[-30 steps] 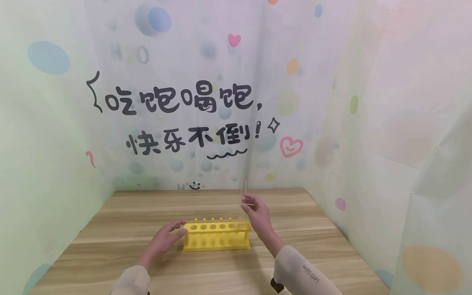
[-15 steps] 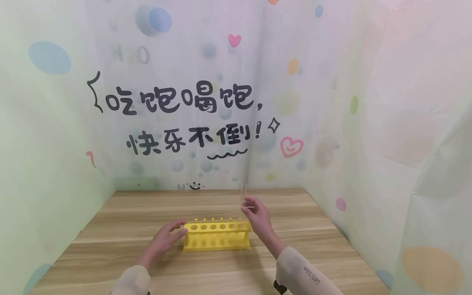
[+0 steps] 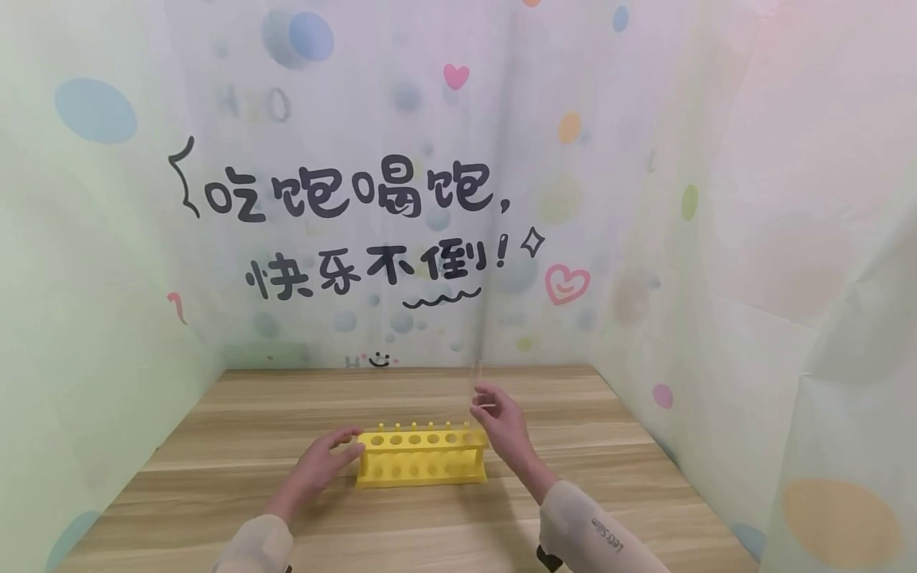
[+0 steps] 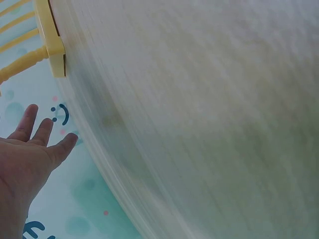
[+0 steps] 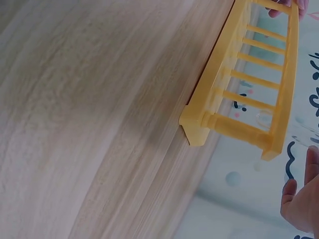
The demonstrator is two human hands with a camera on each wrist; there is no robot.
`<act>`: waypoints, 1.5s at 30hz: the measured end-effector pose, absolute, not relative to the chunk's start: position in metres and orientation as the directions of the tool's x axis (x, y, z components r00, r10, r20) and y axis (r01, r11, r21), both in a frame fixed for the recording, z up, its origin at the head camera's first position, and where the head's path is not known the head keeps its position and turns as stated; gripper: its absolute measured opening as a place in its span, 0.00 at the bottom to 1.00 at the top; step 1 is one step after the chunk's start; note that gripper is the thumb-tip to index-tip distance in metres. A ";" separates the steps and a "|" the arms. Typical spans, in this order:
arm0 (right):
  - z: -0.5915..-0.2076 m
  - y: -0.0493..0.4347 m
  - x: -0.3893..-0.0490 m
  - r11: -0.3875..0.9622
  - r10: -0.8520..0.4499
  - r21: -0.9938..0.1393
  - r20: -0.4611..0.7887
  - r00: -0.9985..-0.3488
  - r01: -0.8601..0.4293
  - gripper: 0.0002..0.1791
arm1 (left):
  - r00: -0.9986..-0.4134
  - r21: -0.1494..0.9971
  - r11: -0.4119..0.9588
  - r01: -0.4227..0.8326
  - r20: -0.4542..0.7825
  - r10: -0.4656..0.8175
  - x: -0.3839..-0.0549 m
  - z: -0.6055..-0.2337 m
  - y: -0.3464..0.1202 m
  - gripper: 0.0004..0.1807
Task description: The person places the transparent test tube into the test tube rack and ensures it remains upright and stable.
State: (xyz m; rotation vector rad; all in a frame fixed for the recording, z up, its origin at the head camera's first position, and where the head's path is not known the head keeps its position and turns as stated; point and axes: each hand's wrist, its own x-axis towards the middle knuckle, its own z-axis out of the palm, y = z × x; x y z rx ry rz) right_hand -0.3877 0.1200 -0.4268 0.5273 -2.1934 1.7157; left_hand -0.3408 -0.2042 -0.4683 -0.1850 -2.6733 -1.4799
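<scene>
Pinching a clear tube (image 3: 476, 374) in the yellow rack (image 3: 423, 449) are right fingers (image 3: 489, 391) (left fingers (image 4: 44, 130) spread).

One yellow plastic rack (image 3: 423, 447) has six round holes (image 3: 433, 439) in a single row along its top and six short yellow pegs (image 3: 431, 427) in one row behind them. There is one clear, slender tube (image 3: 476, 374). In view are one bare left hand (image 3: 328, 458), one bare right hand (image 3: 503, 418), two pale sleeves (image 3: 258, 541), one wood-grain tabletop (image 3: 301, 398), two printed pink hearts (image 3: 455, 77) and eight large black Chinese characters (image 3: 399, 187), four per row.
</scene>
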 end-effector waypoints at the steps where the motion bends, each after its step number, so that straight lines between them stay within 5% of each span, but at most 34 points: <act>1: -0.428 0.120 -0.389 0.226 -0.098 -0.854 0.459 -0.883 -0.469 0.19 | -0.989 0.837 0.527 0.144 0.129 0.066 -0.341 -0.469 -0.204 0.29; 19: -0.439 0.124 -0.388 0.364 -0.141 -0.814 0.432 -0.891 -0.452 0.19 | -0.990 0.839 0.525 0.139 0.124 0.064 -0.341 -0.469 -0.204 0.28; 45: -0.449 0.126 -0.388 0.396 -0.186 -0.791 0.428 -0.884 -0.466 0.20 | -0.989 0.840 0.522 0.148 0.132 0.067 -0.340 -0.468 -0.204 0.27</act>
